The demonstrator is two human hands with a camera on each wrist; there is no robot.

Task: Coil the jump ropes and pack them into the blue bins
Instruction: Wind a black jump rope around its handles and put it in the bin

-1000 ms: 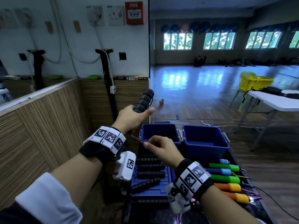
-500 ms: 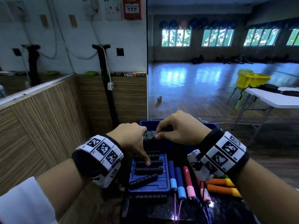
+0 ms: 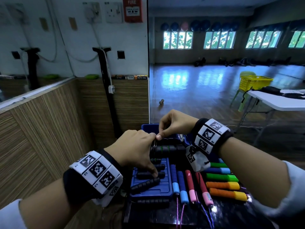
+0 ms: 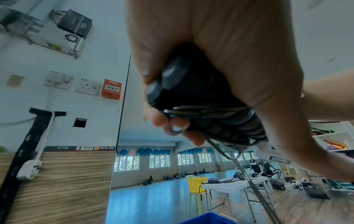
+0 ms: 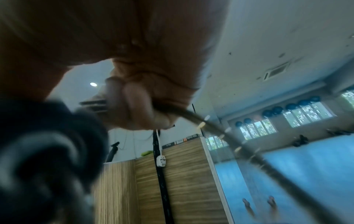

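Observation:
My left hand [image 3: 138,151] grips a pair of black jump rope handles [image 3: 166,148] held level over the near blue bin [image 3: 149,127]. Thin dark cord [image 4: 206,110] is wound several times around the handles, seen clearly in the left wrist view, where my left hand [image 4: 210,60] wraps the handles [image 4: 172,81]. My right hand [image 3: 173,124] pinches the cord [image 5: 193,115] just above the handles, beside the left thumb. The loose cord trails down and away in the right wrist view. A second blue bin is mostly hidden behind my right wrist.
A blue lid [image 3: 153,184] below carries several black handles. To its right lie blue, pink, green and orange jump rope handles [image 3: 222,185] on a dark surface. A wood-panelled wall [image 3: 49,129] stands close on the left; a white table [image 3: 279,101] with a yellow basket [image 3: 254,83] sits far right.
The left hand lowered the black handles from upright to level over the bin. The right hand rose from below to above them, bringing the cord around.

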